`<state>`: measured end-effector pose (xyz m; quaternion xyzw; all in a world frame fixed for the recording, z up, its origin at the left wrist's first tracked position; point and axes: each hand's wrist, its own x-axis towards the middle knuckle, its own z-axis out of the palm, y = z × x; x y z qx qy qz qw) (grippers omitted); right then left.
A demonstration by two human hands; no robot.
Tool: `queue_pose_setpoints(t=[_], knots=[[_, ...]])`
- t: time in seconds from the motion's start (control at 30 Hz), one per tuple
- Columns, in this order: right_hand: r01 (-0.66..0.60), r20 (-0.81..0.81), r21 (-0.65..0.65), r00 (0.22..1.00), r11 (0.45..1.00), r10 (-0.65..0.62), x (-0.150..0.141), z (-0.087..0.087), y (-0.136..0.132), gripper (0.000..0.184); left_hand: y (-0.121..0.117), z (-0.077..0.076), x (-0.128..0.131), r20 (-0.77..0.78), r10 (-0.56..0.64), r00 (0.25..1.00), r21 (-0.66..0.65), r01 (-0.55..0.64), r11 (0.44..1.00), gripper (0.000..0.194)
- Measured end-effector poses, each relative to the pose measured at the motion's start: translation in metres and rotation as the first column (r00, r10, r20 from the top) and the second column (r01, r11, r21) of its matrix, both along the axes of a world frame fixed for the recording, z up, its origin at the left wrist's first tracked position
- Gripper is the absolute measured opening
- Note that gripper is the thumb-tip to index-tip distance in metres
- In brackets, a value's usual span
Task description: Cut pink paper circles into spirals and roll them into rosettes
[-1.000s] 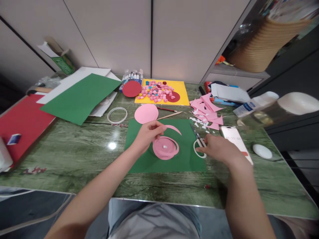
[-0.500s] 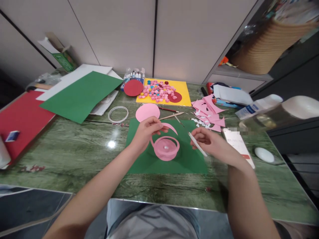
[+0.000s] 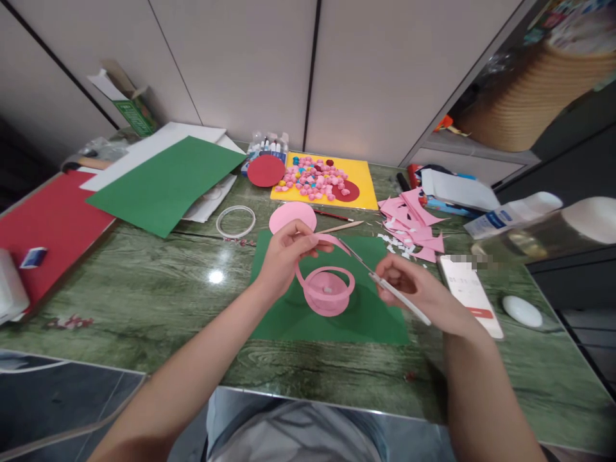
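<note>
My left hand (image 3: 294, 252) pinches a curved pink paper strip (image 3: 335, 242) between thumb and fingers. Below the fingers, the pink paper curls down into a round loop (image 3: 351, 280) over a pink round piece (image 3: 327, 301); how these parts join is unclear. My right hand (image 3: 409, 285) is closed around white-handled scissors (image 3: 402, 297), seen nearly edge-on. Their thin metal blades point up and left and reach the free end of the strip. Under both hands lies a green sheet (image 3: 283, 324).
Behind are a pink disc (image 3: 291, 217), a pencil (image 3: 341, 226), and a yellow sheet (image 3: 368, 186) bearing small pink balls (image 3: 317, 179). Pink scraps (image 3: 409, 215), a phone (image 3: 464, 292) and bottles (image 3: 514, 215) stand or lie right. A tape roll (image 3: 235, 221) and red sheet (image 3: 62, 218) are left.
The scissors have turned and come left, so their blades now meet the strip's end. My left hand still pinches the strip. The whole view has shifted slightly.
</note>
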<state>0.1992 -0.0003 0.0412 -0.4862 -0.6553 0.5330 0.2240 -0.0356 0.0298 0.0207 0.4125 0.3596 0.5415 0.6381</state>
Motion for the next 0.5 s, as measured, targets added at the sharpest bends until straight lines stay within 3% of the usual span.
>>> queue_pose_setpoints(t=[0.5], knots=[[-0.022,0.048,-0.031,0.999,0.999,0.024,0.011,0.004,0.0,0.024,0.001,-0.001,-0.001,-0.016,-0.033,0.999,0.016,0.034,0.999,0.018]])
